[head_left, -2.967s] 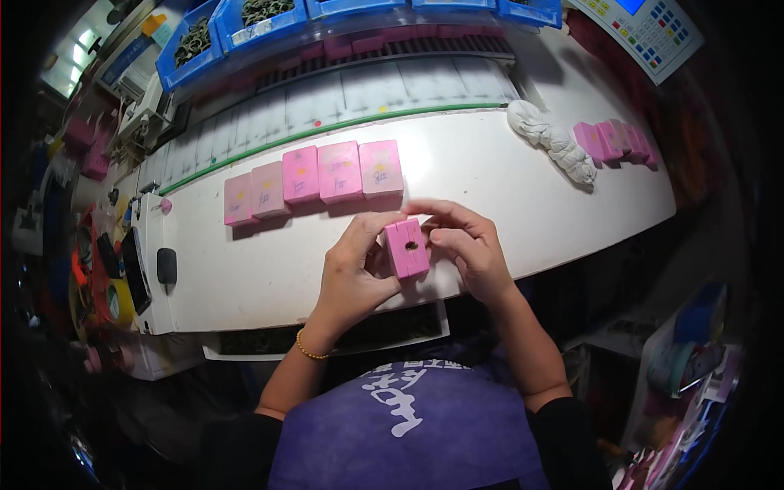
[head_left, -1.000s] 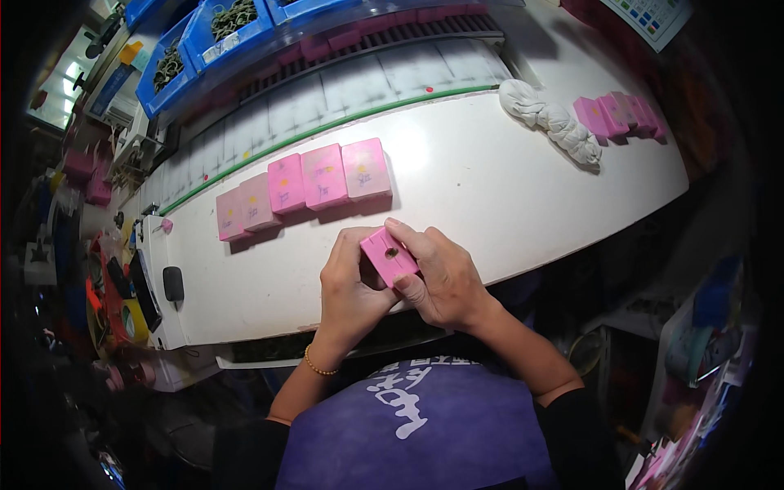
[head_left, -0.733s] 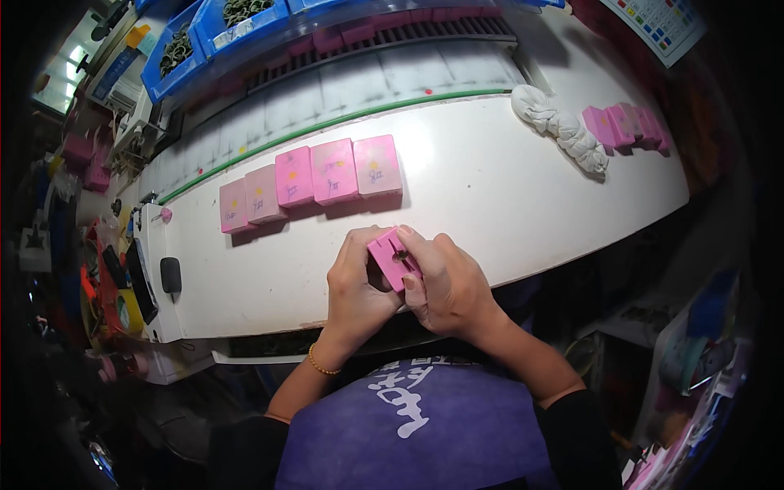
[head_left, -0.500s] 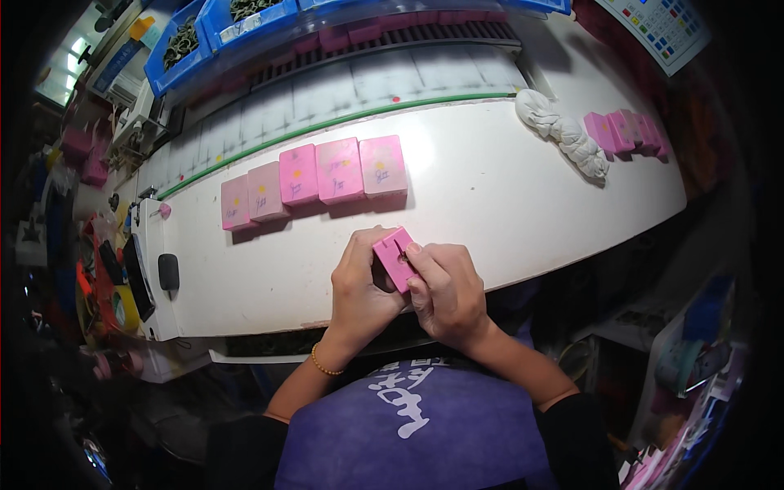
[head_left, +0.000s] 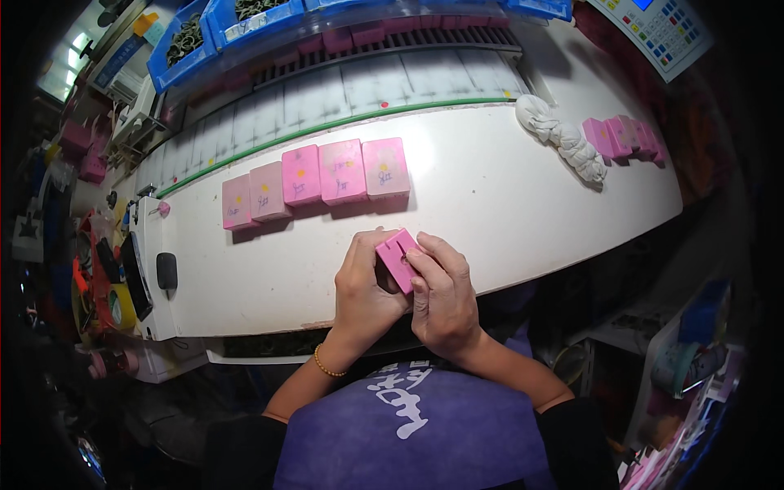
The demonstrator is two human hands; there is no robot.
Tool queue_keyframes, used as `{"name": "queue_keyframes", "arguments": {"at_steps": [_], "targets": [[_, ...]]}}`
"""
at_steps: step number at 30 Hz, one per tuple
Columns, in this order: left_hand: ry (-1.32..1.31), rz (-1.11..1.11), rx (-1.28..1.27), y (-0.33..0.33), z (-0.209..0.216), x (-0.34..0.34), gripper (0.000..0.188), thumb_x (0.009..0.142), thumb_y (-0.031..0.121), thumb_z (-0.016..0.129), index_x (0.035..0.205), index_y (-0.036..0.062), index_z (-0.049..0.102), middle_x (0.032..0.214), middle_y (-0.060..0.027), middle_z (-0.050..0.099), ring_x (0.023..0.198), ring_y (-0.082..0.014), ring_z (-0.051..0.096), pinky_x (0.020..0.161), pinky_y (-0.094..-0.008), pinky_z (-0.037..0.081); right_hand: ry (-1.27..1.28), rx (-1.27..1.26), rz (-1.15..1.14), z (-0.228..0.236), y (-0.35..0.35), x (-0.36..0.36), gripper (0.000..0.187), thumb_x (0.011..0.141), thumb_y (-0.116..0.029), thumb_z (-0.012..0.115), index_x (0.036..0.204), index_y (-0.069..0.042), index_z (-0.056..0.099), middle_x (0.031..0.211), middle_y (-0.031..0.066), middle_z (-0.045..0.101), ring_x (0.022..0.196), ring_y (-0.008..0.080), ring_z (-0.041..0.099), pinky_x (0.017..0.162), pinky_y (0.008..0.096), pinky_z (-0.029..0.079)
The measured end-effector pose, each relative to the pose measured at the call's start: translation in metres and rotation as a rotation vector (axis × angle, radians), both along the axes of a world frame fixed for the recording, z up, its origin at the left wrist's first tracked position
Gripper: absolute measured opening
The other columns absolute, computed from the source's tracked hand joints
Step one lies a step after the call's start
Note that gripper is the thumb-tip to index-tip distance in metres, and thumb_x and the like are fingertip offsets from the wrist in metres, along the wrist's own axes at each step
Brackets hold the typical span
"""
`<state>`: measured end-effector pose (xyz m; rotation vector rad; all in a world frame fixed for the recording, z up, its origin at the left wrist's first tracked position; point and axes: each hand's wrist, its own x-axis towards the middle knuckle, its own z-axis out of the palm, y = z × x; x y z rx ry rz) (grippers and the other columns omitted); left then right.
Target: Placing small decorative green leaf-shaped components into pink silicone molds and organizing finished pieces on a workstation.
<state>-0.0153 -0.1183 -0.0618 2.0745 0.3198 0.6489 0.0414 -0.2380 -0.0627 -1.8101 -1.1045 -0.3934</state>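
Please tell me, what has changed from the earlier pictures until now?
The pink block was turned in the hands: three seconds ago its broad face showed, now it is tilted with a slotted edge up. The left hand and right hand drew closer to the body, still holding it. The row of five pink blocks and the white cloth stayed.
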Motion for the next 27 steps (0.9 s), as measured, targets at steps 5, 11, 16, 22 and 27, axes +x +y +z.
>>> {"name": "queue_keyframes", "arguments": {"at_steps": [5,11,16,22,27], "targets": [[-0.028,0.001,0.021,-0.002,0.002,0.002,0.046,0.072,0.002,0.079,0.113,0.0024,0.058,0.097,-0.0106,0.064,0.085,-0.0216,0.066,0.075,-0.0321,0.053,0.017,0.017,-0.049,0.002,0.003,-0.002,0.027,0.091,0.002,0.060,0.117,0.008,0.057,0.125,0.0262,0.055,0.103,0.0383,0.062,0.087,0.0419,0.055],[-0.009,0.024,0.013,-0.002,0.003,0.001,0.048,0.071,0.004,0.081,0.113,0.0025,0.058,0.098,-0.0111,0.065,0.086,-0.0228,0.067,0.075,-0.0325,0.054,0.120,-0.010,0.015,0.006,-0.001,-0.001,0.029,0.091,0.003,0.060,0.120,0.004,0.056,0.132,0.0279,0.050,0.109,0.0369,0.059,0.085,0.0411,0.053],[0.029,-0.041,-0.043,0.000,0.006,0.002,0.058,0.064,0.014,0.092,0.111,0.0039,0.058,0.101,-0.0120,0.062,0.090,-0.0283,0.067,0.076,-0.0369,0.055,0.230,0.165,0.117,0.001,-0.007,0.012,0.040,0.095,0.001,0.056,0.134,-0.001,0.046,0.139,0.0271,0.043,0.107,0.0350,0.058,0.085,0.0402,0.053],[0.050,-0.067,-0.050,0.003,0.005,-0.001,0.057,0.066,0.012,0.090,0.113,0.0032,0.058,0.098,-0.0088,0.065,0.088,-0.0178,0.067,0.079,-0.0309,0.054,0.620,0.140,0.182,-0.011,-0.011,0.021,0.045,0.096,-0.001,0.057,0.139,0.001,0.044,0.140,0.0248,0.043,0.114,0.0326,0.056,0.087,0.0347,0.053],[0.095,-0.111,-0.107,0.006,0.006,0.000,0.058,0.066,0.012,0.091,0.113,0.0035,0.058,0.100,-0.0088,0.065,0.090,-0.0173,0.066,0.082,-0.0311,0.054,0.258,0.071,0.248,-0.003,-0.009,0.022,0.046,0.097,-0.009,0.056,0.140,0.002,0.042,0.142,0.0251,0.043,0.125,0.0369,0.049,0.101,0.0403,0.046]]}}
